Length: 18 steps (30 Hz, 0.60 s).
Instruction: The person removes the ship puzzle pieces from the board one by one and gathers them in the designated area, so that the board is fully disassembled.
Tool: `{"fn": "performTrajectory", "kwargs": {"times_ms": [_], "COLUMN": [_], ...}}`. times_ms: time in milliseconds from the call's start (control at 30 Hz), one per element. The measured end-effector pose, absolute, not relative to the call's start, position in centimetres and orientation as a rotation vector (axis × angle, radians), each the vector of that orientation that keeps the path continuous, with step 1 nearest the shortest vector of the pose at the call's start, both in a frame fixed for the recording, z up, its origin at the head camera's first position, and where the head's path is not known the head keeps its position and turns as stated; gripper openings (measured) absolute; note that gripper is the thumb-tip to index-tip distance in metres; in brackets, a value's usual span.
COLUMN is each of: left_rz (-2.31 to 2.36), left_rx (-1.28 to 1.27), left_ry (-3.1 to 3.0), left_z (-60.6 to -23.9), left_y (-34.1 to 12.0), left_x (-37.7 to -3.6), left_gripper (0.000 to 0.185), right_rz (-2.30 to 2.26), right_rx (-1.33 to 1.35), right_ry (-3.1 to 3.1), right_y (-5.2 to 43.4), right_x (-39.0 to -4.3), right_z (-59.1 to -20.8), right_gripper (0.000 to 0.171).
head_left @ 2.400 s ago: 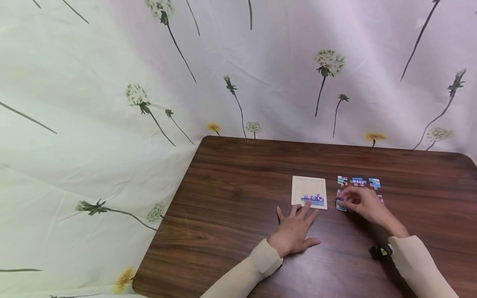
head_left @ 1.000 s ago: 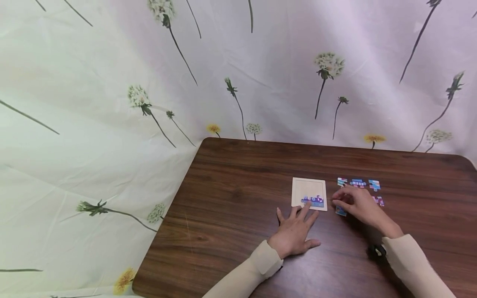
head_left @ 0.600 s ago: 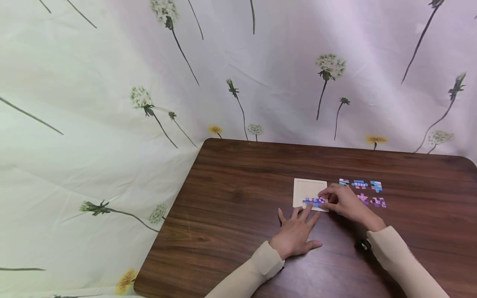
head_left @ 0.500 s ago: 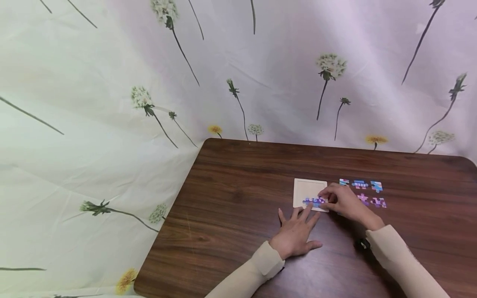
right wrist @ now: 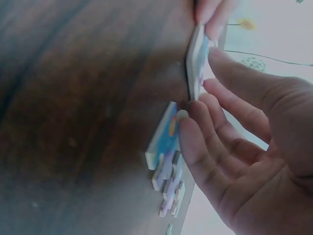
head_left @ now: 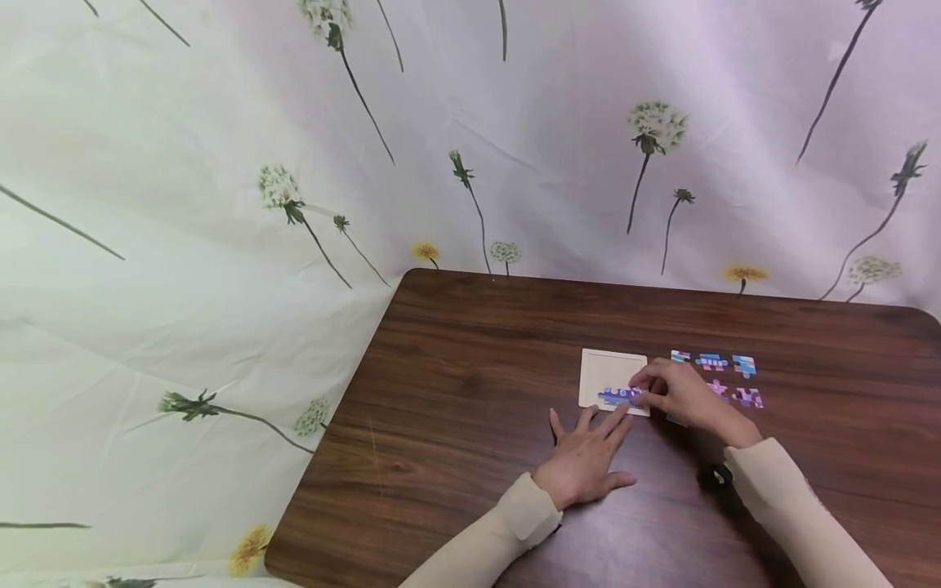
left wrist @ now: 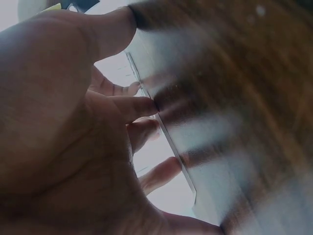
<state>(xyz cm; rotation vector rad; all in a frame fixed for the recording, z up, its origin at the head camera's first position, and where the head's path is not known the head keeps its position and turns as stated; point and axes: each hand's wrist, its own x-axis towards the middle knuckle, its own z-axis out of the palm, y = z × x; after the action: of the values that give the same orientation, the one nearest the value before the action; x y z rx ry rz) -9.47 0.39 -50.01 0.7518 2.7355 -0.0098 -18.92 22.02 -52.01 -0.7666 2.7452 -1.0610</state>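
Observation:
The light wooden puzzle tray (head_left: 606,367) lies flat on the table, with joined purple and blue puzzle pieces (head_left: 612,396) along its near edge. My left hand (head_left: 584,465) rests palm down with fingers spread; its fingertips touch the tray's near edge, also in the left wrist view. At the tray's right side, my right hand (head_left: 684,396) pinches a small purple puzzle piece (head_left: 636,394) between thumb and fingers, against the joined ones. The fingers hide much of this piece. In the right wrist view the thumb (right wrist: 239,73) is over the tray edge.
Right of the tray lie several loose puzzle pieces (head_left: 711,361) in rows. One blue piece (right wrist: 164,137) is beside the right hand's fingers and mostly hidden in the head view. A flower-print cloth (head_left: 544,147) hangs behind the dark wooden table (head_left: 456,351).
The right hand has moved left from the loose pieces to the tray, carrying a puzzle piece from the near row. Over the last half second it has barely shifted. The left hand stays at the tray.

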Motion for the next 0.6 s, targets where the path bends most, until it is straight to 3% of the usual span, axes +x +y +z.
{"fn": "performTrajectory", "kwargs": {"times_ms": [600], "left_rz": [-0.017], "left_rx": [0.727], "left_ry": [2.784], "left_z": [-50.2], "left_y": [0.4], "left_x": [-9.6], "left_gripper": [0.081], "right_rz": [-1.059], "right_rx": [-0.796], "right_ry": [2.686], "right_y": [19.6], "right_x": [-20.8], "right_z": [-52.1], "right_gripper": [0.010]}}
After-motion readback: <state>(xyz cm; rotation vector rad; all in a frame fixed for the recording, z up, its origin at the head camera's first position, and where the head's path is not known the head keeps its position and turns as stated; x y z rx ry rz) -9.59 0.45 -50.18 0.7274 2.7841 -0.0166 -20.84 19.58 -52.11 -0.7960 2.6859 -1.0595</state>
